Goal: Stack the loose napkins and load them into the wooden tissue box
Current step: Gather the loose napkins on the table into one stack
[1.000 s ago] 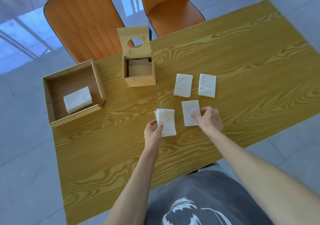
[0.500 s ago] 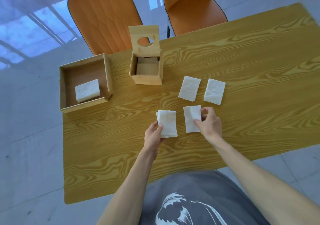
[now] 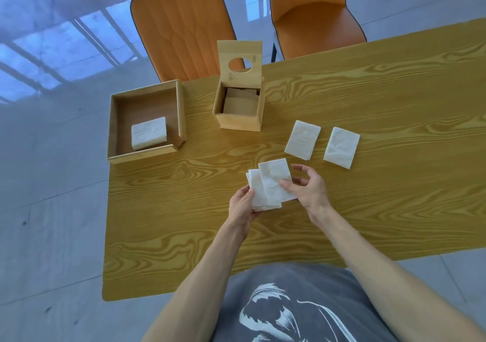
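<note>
Just below the frame's centre, a small stack of napkins (image 3: 259, 193) sits in the left hand (image 3: 240, 206), pinched at its left edge, while the right hand (image 3: 306, 190) lays a further napkin (image 3: 276, 181) askew on top, thumb pressing it. Two loose napkins (image 3: 302, 139) (image 3: 341, 147) remain on the table (image 3: 368, 210), right of centre. The wooden tissue box (image 3: 238, 110), lid raised, shows no white inside (loading looks not yet begun). A tray (image 3: 181, 113) at left holds another pile (image 3: 149, 136).

Napkins, box and tray on the table (image 3: 342, 223)

Tray (image 3: 113, 131) left of the box (image 3: 238, 122); two napkins (image 3: 302, 139) (image 3: 341, 147) lie right of it.
</note>
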A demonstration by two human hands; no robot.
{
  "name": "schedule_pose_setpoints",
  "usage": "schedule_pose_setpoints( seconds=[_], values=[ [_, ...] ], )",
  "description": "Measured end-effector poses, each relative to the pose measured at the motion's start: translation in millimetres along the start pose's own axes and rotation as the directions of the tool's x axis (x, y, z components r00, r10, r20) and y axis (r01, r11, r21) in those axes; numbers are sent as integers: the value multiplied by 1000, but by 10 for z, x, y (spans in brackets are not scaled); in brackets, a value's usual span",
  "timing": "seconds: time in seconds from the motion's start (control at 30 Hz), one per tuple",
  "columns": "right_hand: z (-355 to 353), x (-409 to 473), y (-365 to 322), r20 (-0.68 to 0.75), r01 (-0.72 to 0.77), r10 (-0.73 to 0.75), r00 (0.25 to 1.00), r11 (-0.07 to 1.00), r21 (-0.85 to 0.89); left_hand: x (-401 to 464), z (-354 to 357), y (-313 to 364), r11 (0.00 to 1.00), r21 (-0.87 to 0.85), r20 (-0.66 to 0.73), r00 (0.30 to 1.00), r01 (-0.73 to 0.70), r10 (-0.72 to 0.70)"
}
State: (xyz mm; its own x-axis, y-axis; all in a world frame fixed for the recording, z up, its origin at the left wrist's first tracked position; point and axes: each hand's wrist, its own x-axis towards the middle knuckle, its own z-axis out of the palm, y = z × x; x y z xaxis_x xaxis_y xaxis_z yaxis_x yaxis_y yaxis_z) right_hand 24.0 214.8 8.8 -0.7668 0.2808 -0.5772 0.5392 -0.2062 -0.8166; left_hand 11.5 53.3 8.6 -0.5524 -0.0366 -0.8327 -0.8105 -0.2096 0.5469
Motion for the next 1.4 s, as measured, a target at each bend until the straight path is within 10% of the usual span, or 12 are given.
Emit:
schedule_pose_setpoints(
  seconds=[0.73,1.07,1.4],
  values=[
    [246,94,127,-3,65,-73,997,912,-404,61,-3,16,1000,-16,22,1000,0,0],
    [174,432,-246,15,253,-460,888,461,-850,146,56,79,1000,-5,-58,998,-30,29],
    [99,302,-60,108,293,-428,897,395,-871,119,-11,69,999,7,-84,995,-51,52]
  ],
)
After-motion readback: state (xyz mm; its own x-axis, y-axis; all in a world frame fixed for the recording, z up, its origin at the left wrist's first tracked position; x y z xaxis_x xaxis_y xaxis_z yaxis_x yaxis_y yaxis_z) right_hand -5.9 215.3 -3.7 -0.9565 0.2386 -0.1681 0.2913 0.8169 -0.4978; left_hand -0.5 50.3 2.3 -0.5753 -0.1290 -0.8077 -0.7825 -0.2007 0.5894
